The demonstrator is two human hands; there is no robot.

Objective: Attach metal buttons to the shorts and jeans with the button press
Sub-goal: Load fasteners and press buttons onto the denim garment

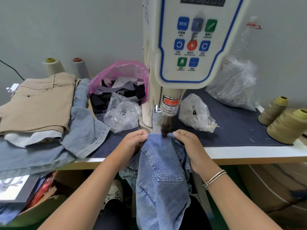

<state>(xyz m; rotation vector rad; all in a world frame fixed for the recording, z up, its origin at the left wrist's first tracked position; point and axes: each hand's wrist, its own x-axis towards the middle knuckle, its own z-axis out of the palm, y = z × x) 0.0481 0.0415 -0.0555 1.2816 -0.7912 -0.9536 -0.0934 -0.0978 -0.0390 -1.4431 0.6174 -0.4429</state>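
My left hand [132,143] and my right hand [187,145] each pinch the waistband of the blue denim jeans [162,171], one on either side. The waistband sits under the dark ram of the white button press [166,127], at the table's front edge; the legs hang down towards my lap.

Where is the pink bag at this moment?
In the head view, the pink bag sits at the back of the table, left of the press, behind a clear bag and right of the folded khaki shorts.
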